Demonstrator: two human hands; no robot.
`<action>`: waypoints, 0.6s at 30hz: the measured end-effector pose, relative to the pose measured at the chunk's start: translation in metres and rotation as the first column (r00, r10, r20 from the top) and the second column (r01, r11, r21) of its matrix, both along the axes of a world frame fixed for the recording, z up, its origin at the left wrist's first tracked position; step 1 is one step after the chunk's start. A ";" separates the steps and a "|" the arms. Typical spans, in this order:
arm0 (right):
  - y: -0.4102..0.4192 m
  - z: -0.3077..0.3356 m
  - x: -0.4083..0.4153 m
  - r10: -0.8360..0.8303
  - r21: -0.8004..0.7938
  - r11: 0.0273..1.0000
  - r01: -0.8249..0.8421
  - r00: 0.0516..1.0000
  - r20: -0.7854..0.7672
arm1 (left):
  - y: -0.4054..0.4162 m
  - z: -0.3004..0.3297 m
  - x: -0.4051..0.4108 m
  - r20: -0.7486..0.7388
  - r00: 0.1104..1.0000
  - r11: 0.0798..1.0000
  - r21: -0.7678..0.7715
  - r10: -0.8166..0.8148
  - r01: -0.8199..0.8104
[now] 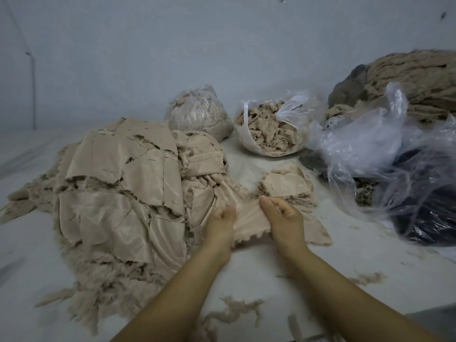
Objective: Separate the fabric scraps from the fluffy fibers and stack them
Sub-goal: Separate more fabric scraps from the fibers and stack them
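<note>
A big heap of beige fabric scraps (pixel 118 193) with fluffy fibers along their torn edges covers the left half of the white surface. One beige scrap (pixel 248 218) lies stretched between my hands. My left hand (pixel 220 224) grips its left edge and my right hand (pixel 281 218) grips its right side, thumb on top. Just beyond my right hand sits a small stack of scraps (pixel 286 185) on a bed of fluff. Loose fiber tufts (pixel 234 311) lie between my forearms.
Two clear plastic bags of fibers stand at the back, a closed bag (pixel 197 112) and an open bag (pixel 269 127). At the right lie crumpled clear plastic (pixel 365 149), a dark bundle (pixel 431 218) and a coil of thick beige rope (pixel 419 77). A wall rises behind.
</note>
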State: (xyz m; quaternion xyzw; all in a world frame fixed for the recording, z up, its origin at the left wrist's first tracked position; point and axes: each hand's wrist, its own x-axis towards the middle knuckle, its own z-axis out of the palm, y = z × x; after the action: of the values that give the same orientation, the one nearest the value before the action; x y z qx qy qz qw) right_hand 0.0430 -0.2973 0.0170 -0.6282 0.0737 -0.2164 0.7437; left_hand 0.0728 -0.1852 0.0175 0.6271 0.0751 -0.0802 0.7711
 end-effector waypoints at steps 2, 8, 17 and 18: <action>-0.007 -0.006 -0.001 -0.064 -0.018 0.998 0.064 0.998 -0.029 | 0.006 -0.004 0.005 0.183 0.975 0.980 0.131 0.125 -0.150; -0.016 -0.018 -0.005 -0.098 -0.074 0.993 0.092 0.992 -0.082 | 0.017 -0.010 0.010 0.457 0.888 0.915 0.335 0.050 -0.224; -0.045 -0.019 -0.009 -0.202 -0.245 0.956 0.162 0.969 -0.145 | 0.018 0.001 0.019 0.522 0.853 0.919 0.347 -0.024 -0.187; -0.047 -0.016 -0.010 -0.214 -0.254 0.951 0.175 0.968 -0.135 | 0.011 0.006 0.019 0.533 0.844 0.923 0.347 -0.049 -0.165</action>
State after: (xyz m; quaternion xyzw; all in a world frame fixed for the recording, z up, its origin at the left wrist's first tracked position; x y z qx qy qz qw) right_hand 0.0326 -0.3441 0.0013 -0.7185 0.1684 -0.2447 0.6289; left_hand 0.0916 -0.1740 0.0233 0.7589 -0.1081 0.1368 0.6274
